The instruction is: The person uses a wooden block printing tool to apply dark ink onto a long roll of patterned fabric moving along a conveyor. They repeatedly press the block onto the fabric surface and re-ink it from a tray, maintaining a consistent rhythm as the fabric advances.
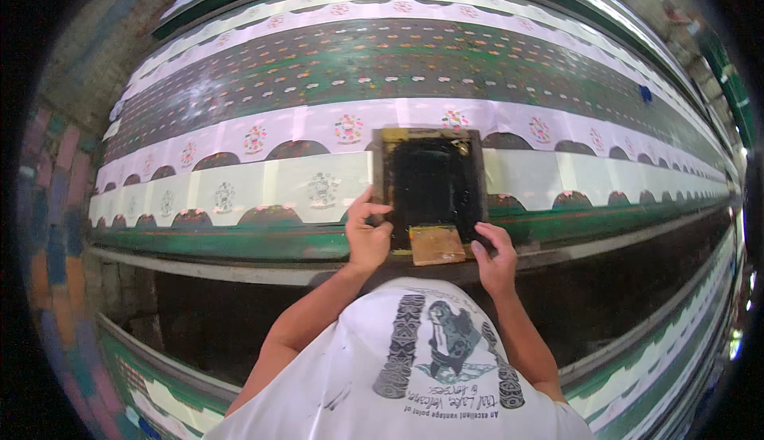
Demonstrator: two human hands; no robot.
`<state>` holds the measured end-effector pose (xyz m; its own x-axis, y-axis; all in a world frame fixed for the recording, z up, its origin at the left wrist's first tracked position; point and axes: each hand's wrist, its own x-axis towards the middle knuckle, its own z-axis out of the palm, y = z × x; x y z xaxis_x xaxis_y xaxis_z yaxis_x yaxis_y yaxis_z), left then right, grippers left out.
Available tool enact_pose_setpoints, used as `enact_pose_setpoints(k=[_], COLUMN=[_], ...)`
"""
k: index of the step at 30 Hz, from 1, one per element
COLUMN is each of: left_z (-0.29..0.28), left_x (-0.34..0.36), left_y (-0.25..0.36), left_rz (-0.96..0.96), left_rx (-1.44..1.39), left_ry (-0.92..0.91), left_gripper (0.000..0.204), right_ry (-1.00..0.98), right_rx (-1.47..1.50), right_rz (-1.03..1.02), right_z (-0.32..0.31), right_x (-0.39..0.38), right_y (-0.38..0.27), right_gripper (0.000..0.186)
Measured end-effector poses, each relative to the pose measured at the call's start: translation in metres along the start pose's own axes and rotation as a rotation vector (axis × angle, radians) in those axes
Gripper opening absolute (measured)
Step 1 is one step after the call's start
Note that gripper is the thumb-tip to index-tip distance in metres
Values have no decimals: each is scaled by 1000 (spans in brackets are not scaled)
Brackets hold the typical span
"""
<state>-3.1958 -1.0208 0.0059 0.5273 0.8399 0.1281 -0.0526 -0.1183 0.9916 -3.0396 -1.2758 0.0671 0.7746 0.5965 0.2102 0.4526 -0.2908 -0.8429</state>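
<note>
A screen printing frame (481,173) with dark ink across its mesh lies over the row of pale cut pieces at the table's near side. A wooden squeegee (438,247) rests inside its near end. My left hand (368,233) grips the frame's left side, the fingers bent at its edge. At the near right corner, my right hand (496,255) holds the frame between thumb and fingers. Left of the frame, pale pieces (270,188) carry dark outline prints; to its right, the pale pieces (521,176) look plain.
Behind the frame runs a row of pinkish pieces (302,127) with coloured prints. The long green table (239,241) bears many small marks and a small blue object (645,93). Another table (660,384) stands behind me, and a painted brick wall (60,201) is at left.
</note>
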Motion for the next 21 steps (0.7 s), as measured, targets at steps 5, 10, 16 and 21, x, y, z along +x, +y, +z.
enact_pose_setpoints(k=[5, 10, 16, 21], left_z=[28, 29, 24, 30], left_x=[0, 7, 6, 8], left_y=[-2, -10, -18, -6], left_rz=[36, -17, -86, -86], left_rx=[101, 98, 37, 85], left_ry=[3, -1, -1, -4], left_gripper=[36, 35, 33, 30], right_ry=[-54, -329, -598, -712], right_rx=[-175, -143, -338, -370], right_rz=[-262, -432, -623, -597], right_z=[-33, -30, -11, -14], right_x=[13, 32, 60, 81], right_y=[8, -5, -47, -45], right_gripper=[33, 43, 50, 41])
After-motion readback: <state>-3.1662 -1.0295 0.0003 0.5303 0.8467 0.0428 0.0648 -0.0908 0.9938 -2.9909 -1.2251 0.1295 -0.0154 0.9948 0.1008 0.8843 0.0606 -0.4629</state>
